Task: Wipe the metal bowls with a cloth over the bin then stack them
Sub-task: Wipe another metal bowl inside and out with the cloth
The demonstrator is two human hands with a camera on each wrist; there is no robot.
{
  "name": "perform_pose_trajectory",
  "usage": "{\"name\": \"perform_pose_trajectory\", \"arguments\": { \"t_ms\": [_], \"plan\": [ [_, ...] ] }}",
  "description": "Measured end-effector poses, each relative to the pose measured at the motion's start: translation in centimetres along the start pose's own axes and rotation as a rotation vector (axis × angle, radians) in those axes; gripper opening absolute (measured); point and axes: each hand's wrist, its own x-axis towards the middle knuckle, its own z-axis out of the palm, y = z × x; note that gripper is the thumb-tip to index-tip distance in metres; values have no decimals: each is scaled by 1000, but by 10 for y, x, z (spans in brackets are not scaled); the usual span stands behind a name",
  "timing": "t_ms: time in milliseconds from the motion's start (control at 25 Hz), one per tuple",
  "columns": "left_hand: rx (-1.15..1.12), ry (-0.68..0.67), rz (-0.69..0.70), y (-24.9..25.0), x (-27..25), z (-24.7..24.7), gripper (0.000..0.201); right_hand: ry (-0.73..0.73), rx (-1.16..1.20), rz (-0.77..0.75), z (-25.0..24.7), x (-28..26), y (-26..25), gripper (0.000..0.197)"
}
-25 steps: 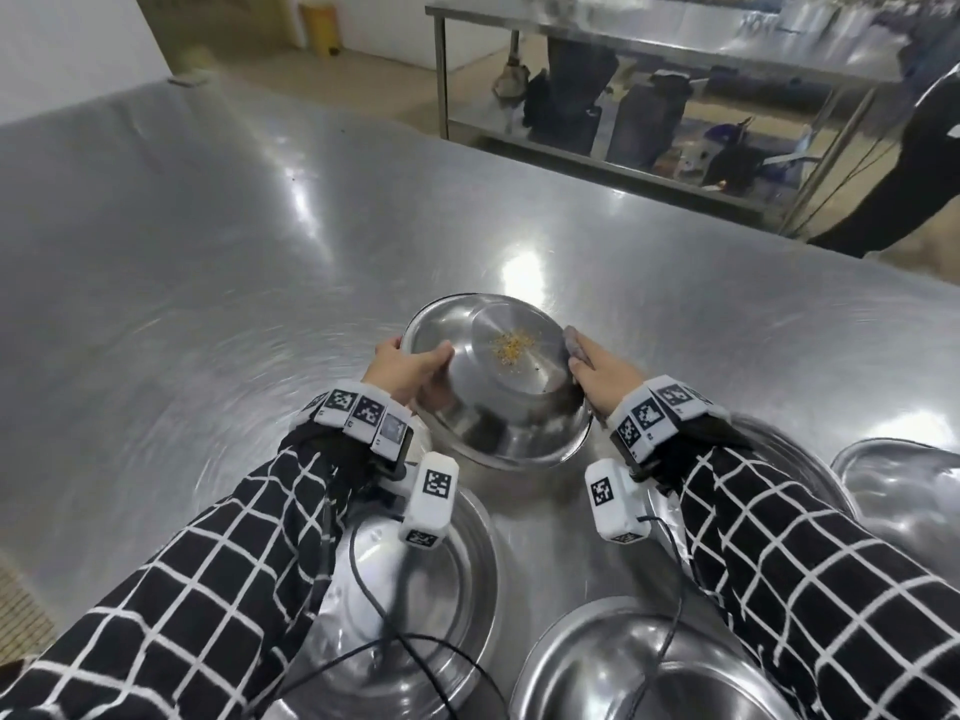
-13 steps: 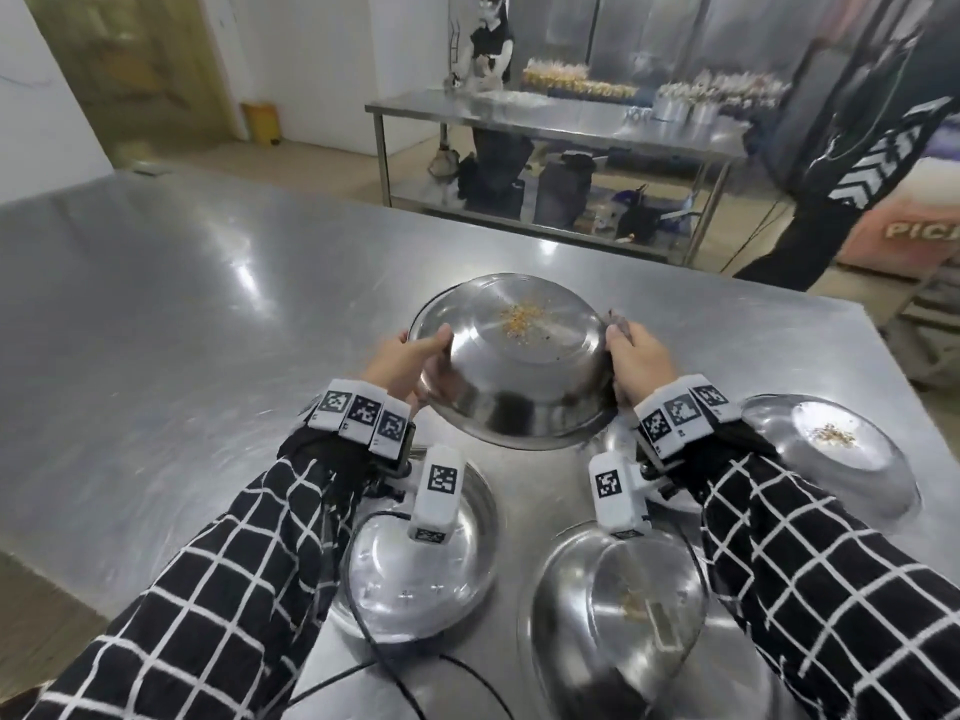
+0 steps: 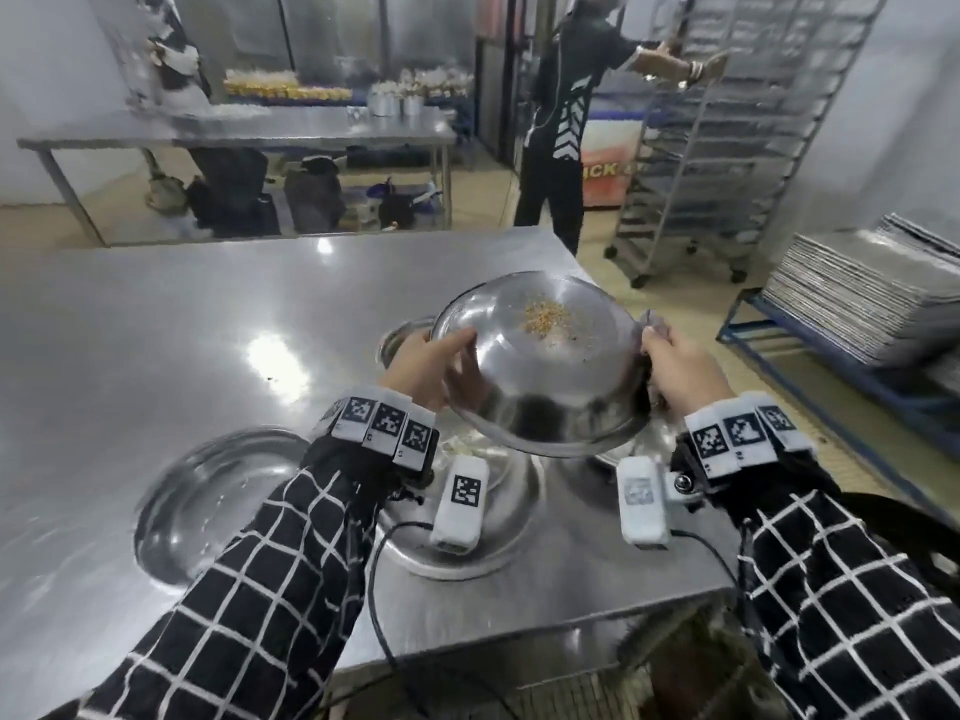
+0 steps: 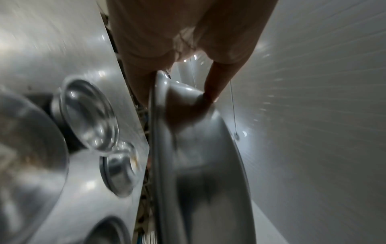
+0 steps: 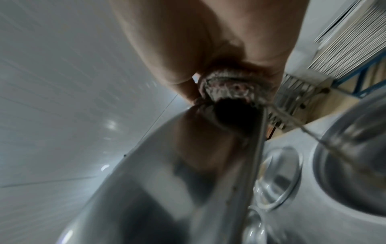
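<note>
Holding one bowl, two hands

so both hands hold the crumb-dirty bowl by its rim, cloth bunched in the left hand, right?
Not quite: the cloth is bunched in the right hand, as the right wrist view shows. The left hand grips the bowl bare. Both hold its rim, crumbs inside.

Metal bowl w/ yellow crumbs, held tilted above steel table; left hand grips left rim, right hand grips right rim w/ cloth. More bowls on table below. Tray stack at right.
</note>
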Motion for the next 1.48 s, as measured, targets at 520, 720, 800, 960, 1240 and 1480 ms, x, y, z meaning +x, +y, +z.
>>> {"name": "perform_pose_trajectory", "arguments": {
  "t_ms": [520,720,800,960,1240,1480],
  "plan": [
    [78,-306,-148,-105,-12,337,61,493,195,309,-246,-61,226,38],
    [89,-237,-165,-151,-23,407,52,508,194,354,-288,-66,286,34],
    [112,-210,-190,-167,-22,425,53,485,203,389,-293,-68,306,33],
    [225,-170,-213,-178,-11,450,44,444,223,429,-292,-59,341,34],
    [484,-141,-163,-183,53,474,46,448,94,459,-291,-1,365,23],
    [504,-135,-210,-177,98,490,45,473,-170,191,-295,90,348,25]
  ]
}}
